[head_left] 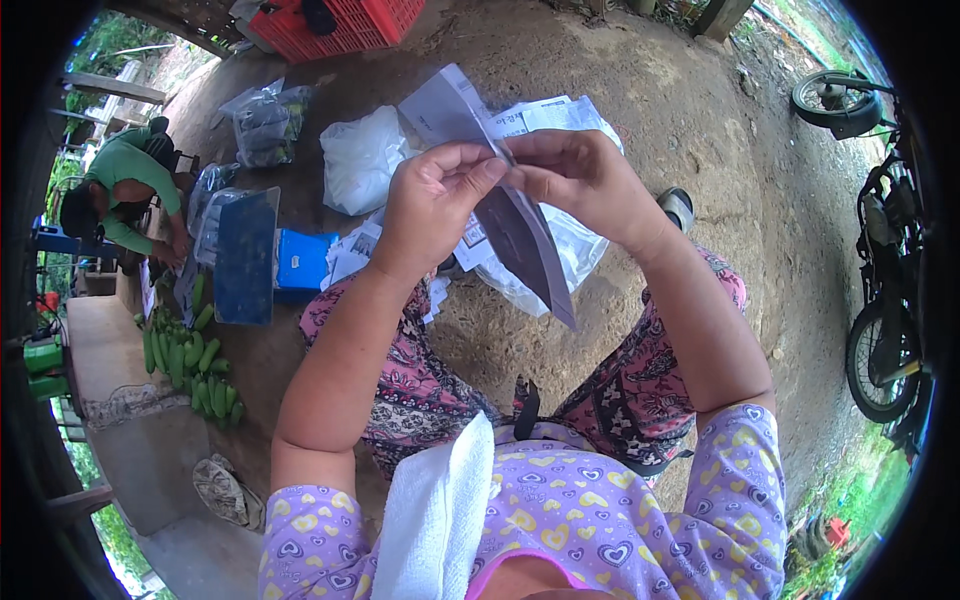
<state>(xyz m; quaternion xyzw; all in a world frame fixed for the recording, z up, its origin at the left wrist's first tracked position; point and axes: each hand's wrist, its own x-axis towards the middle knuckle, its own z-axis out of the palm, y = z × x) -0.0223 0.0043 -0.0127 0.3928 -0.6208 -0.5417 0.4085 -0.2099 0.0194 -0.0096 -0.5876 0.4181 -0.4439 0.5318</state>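
Observation:
Both my hands are raised in front of me, pinching one folded sheet of paper (518, 235) along its upper middle. My left hand (440, 195) grips it between thumb and fingers from the left. From the right, my right hand (585, 180) holds the same fold, and the fingertips of the two hands nearly meet. One part of the sheet sticks up to the upper left; a darker, shaded part hangs below the hands. Behind it, partly hidden, lie printed papers (560, 115) and a clear plastic bag (580, 260) on the ground.
Left of my hands are a white plastic bag (362, 160), a blue box (304, 260) and a dark board (246, 258). Green bananas (195, 365) lie farther left, near a person in green (130, 190). A red crate (340, 25) stands behind; a motorcycle (885, 250) stands right.

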